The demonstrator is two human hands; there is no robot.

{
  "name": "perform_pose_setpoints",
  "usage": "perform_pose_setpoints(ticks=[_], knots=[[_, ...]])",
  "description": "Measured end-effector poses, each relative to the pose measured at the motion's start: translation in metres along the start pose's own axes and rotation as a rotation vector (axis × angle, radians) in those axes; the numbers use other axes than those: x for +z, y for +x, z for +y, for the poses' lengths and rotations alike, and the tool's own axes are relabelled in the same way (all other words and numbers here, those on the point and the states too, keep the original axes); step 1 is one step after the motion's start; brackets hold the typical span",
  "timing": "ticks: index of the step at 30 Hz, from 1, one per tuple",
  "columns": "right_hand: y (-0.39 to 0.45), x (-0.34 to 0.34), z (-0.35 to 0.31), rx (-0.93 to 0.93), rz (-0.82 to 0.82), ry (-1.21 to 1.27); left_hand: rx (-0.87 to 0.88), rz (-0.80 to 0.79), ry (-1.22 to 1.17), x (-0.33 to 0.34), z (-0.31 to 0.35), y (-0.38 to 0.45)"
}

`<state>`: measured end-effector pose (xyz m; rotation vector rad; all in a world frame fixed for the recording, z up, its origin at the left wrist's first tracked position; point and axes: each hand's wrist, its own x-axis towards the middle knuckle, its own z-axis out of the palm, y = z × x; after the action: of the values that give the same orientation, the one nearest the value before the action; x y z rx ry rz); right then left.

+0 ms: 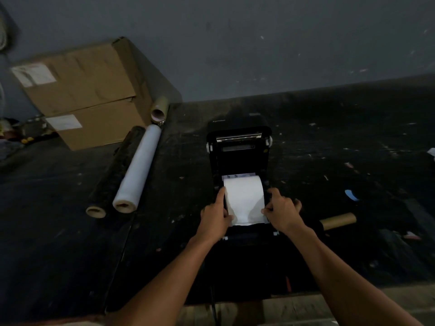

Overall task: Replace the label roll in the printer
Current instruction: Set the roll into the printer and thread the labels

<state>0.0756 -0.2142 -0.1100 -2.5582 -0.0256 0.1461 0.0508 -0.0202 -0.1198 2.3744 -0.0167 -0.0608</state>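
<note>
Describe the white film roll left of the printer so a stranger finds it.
Start at the stacked brown cardboard boxes at the dark table's far left. Just in front lies the long white film roll, beside a black roll; it alone is pale.

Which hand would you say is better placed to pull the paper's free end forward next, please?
Probably the left hand: its thumb already lies on the label roll's loose front edge, while the right hand grips the printer's side.

White label roll (pixel 243 196) in black printer (pixel 237 149); brown cardboard boxes (pixel 80 90).
</note>
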Motion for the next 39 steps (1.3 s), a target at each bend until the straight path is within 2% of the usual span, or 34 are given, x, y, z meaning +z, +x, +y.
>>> perform_pose_setpoints(ticks=[6,10,14,19,24,27,31,39], knots=[[-0.005,-0.003,-0.004,0.012,0.022,-0.022,0.036,0.005,0.135,0.006,-0.004,-0.001],[-0.019,-0.007,-0.007,-0.09,0.221,0.027,0.018,-0.008,0.215,0.005,0.0,0.001],[-0.037,0.01,-0.001,-0.302,0.097,-0.067,0.013,0.02,0.282,0.005,0.004,-0.003],[-0.038,0.02,0.005,-0.307,0.061,-0.185,0.03,0.083,0.303,0.006,0.003,-0.01],[-0.034,0.02,0.004,-0.318,0.075,-0.154,0.161,0.151,0.363,0.005,0.0,-0.028],[-0.033,0.023,0.006,-0.332,0.08,-0.165,0.22,0.25,0.423,0.004,-0.008,-0.035],[-0.033,0.024,0.008,-0.339,0.096,-0.143,0.3,0.073,0.396,0.003,-0.006,-0.036],[-0.033,0.018,0.015,-0.355,0.047,-0.044,0.432,-0.033,0.528,0.001,-0.004,-0.023]])
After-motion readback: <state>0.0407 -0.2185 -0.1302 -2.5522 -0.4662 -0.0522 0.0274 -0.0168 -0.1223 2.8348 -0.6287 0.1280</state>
